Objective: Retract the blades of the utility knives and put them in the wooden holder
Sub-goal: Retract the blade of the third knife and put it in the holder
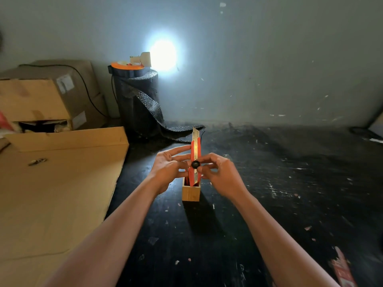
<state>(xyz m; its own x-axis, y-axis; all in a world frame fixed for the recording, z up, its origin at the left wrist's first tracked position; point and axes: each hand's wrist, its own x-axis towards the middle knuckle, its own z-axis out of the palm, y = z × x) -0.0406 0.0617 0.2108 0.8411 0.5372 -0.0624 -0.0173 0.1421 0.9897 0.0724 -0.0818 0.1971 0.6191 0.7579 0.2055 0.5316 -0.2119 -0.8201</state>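
Note:
An orange utility knife (195, 150) stands upright in the middle of the view, its silver blade (195, 134) sticking out at the top. Its lower end reaches into the open top of a small wooden holder (190, 193) on the black table. My left hand (167, 166) grips the knife body from the left, fingers spread along it. My right hand (217, 172) holds it from the right, fingertips at the black round knob (195, 164). Something red shows inside the holder beside the knife; I cannot tell what it is.
A large flat cardboard sheet (58, 187) covers the table's left side, with cardboard boxes (47, 96) behind it. A roll of black bubble wrap (138, 102) with a lamp on top stands at the back. Red scraps (342, 270) lie near the front right.

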